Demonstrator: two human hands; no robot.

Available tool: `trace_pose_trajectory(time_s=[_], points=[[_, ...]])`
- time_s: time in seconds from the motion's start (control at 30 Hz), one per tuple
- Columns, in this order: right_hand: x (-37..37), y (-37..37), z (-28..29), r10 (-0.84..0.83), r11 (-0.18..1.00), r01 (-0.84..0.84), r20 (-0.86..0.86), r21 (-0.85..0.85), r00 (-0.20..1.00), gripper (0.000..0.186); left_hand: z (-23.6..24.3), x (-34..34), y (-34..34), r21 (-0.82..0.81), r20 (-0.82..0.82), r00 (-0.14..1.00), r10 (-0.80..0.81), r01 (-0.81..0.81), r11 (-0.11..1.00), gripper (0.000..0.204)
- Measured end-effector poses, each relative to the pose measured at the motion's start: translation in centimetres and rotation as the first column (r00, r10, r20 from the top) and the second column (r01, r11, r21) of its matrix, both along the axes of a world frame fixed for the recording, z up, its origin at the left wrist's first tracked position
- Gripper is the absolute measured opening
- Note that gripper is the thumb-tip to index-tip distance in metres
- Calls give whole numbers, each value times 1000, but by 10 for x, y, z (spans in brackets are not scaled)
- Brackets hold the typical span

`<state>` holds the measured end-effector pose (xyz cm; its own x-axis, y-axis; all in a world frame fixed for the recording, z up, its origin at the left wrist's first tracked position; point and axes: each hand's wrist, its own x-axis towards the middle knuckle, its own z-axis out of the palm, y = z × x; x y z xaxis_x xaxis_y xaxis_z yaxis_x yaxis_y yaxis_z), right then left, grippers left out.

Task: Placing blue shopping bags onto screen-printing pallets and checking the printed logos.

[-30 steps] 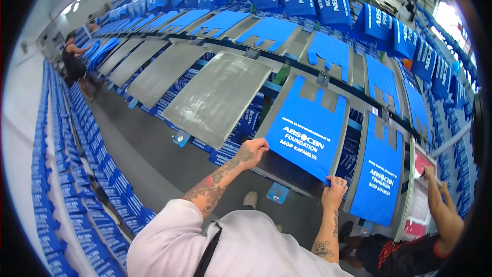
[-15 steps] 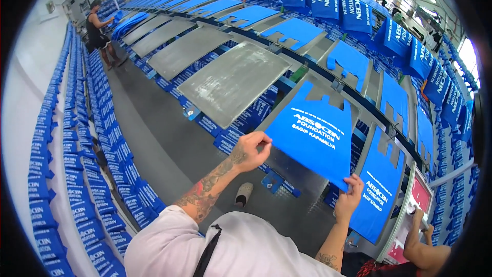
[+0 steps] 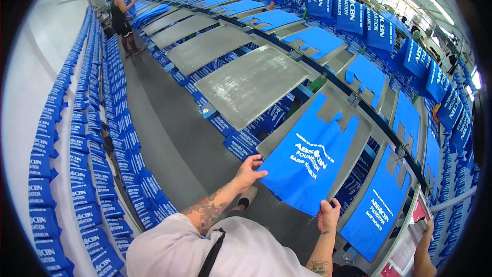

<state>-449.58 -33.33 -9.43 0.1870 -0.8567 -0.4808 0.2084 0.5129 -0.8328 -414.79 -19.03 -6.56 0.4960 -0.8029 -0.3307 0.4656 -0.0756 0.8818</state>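
Hands hold a blue bag (image 3: 307, 161) by its bottom edge: the left hand (image 3: 249, 170) pinches the near left corner between thumb and fingers, the right hand (image 3: 328, 214) pinches the near right corner. The bag lies flat, white print up, on a grey pallet (image 3: 353, 133), overhanging its near edge. Next pallet (image 3: 251, 84) to the left is bare; the next to the right carries another bag (image 3: 376, 208).

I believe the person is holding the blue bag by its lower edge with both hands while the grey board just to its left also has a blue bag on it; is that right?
Not quite. In the head view, the left hand and right hand do hold the blue bag by its lower edge, but the grey board to its left is bare, with no bag on it.
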Motion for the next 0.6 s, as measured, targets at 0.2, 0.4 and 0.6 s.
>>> trace_pose_trajectory(time_s=[0.2, 0.4, 0.6], points=[[-26, 17, 24, 388, 921, -378, 278, -91, 879, 68, 7, 33, 44, -137, -268, 757, -596, 582, 802, 75], [-7, -10, 25, 308, 949, -314, 198, -3, 930, 45, 0, 42, 7, -125, -293, 835, -465, 449, 885, 66], [13, -59, 20, 269, 960, -271, 46, 63, 962, 29, -8, 62, -60, 82, -178, 905, -387, 405, 911, 57]])
